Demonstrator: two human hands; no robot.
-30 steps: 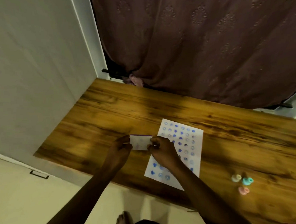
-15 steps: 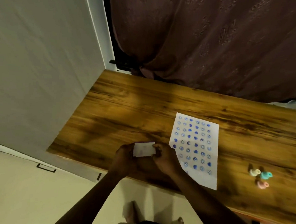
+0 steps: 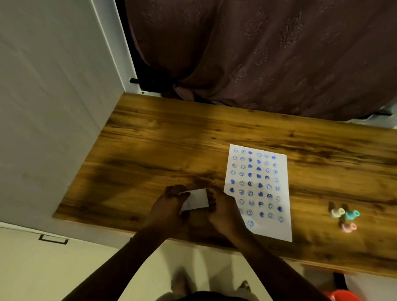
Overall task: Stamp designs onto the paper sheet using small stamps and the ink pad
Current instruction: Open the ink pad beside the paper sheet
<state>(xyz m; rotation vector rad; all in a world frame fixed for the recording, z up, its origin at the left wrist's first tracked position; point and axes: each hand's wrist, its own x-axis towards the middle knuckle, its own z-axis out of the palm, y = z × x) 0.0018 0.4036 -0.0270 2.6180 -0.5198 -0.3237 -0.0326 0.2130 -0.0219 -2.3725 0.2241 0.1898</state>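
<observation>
A small white rectangular case (image 3: 195, 202), presumably the ink pad, is pinched between the fingertips of both hands just above the near part of the wooden table (image 3: 170, 135). The fingers of the left hand (image 3: 170, 208) are curled around its left end, and those of the right hand (image 3: 224, 212) are closed on its right end; whether the case is lidded cannot be told. Just to the right, the paper sheet (image 3: 258, 190) is laid flat on the table, its near left corner covered by the right wrist, and rows of blue smiley and heart prints are seen across it. Well apart to the right, three small stamps are clustered together: a cream one (image 3: 337, 212), a teal one (image 3: 351, 214) and a pink one (image 3: 349, 227). A dark curtain (image 3: 267, 50) is hung behind the table.
</observation>
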